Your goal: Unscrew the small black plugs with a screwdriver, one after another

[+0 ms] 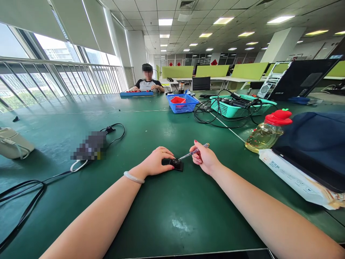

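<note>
Left hand half-curled, gripping black piece on near table; right hand pinches screwdriver, tip at piece's right end.

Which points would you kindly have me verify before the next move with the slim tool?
1. Left hand on the black part: ok, thumb and fingers are on it.
2. Right hand holding the slim tool: ok.
3. Tool pointed at the black part: ok, its tip reaches there.
4. Tip properly seated: cannot tell, too small.
5. Red-capped bottle apart from the right hand: ok.
6. Blue basket apart from both hands: ok.
</note>
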`<state>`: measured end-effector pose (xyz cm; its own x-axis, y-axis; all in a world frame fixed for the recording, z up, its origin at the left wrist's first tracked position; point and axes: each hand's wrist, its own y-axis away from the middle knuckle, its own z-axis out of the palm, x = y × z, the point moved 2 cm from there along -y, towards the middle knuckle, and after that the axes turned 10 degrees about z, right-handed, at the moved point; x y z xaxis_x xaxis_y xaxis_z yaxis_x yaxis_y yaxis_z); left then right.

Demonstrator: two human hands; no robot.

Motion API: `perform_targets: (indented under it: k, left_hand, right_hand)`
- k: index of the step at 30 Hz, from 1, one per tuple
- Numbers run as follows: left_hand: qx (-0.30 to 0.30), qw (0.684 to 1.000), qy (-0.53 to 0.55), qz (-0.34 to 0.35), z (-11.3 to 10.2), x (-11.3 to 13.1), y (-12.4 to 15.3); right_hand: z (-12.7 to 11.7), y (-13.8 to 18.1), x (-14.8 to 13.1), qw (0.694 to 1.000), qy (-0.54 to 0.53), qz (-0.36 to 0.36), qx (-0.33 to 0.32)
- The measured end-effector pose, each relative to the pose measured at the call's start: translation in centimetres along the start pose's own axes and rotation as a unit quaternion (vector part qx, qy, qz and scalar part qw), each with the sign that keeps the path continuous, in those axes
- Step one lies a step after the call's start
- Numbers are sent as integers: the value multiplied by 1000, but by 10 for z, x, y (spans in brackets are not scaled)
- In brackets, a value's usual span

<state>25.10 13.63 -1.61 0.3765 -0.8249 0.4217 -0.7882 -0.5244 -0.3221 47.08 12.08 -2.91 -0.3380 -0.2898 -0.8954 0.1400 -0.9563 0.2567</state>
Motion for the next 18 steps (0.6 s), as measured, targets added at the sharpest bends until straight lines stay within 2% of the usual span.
perform_targets:
  k: [8,18]
  left_hand:
    - [-2,1000,3,14,2,-2,0]
    - [-12,999,12,35,3,-3,0]
  right_hand:
    - [1,0,1,1000,0,22,-20]
    - [1,1,0,999,5,22,36]
